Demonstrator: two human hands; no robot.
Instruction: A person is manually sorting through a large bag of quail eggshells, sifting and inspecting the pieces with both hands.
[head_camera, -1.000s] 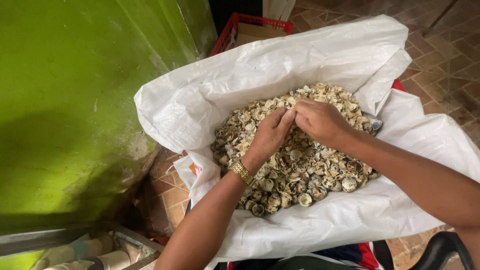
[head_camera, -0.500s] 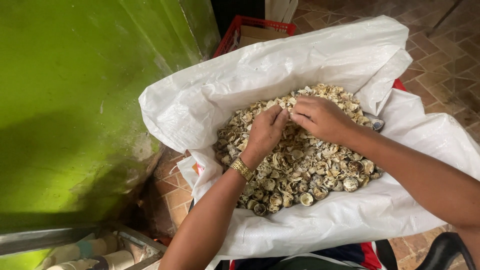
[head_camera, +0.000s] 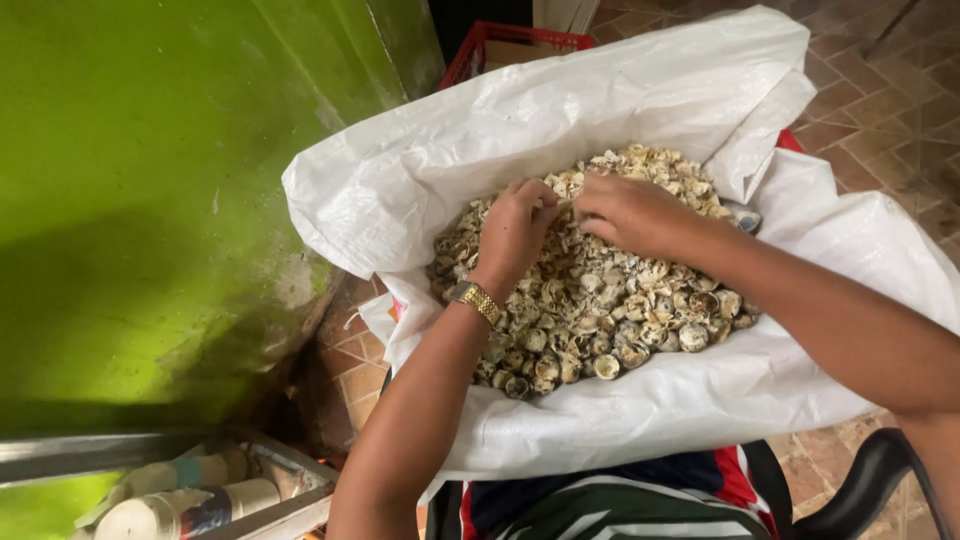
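I have both hands down in the heap of small pale shells (head_camera: 600, 300), which fills the hollow of a big white sack (head_camera: 640, 90) spread open in the middle of the view. My left hand (head_camera: 515, 228) is curled, its fingertips buried in the shells near the far left of the heap, so I cannot tell whether it pinches one shell or only rakes among them. My right hand (head_camera: 630, 212) lies palm down just beside it, fingers bent and pressed onto the shells; what it grips, if anything, is hidden under the hand. To work this well, I judge it best to keep the fingertips shallow and stir lightly, since the shells look thin and broken and would crush under a hard grab, and to stay toward the middle of the heap so nothing spills over the near fold of the sack. The left forearm comes up from the near edge, wrist bent down, with a gold watch (head_camera: 474, 300) on it; the right forearm comes in from the right, reaching across the heap. A green wall (head_camera: 150, 180) stands at the left.
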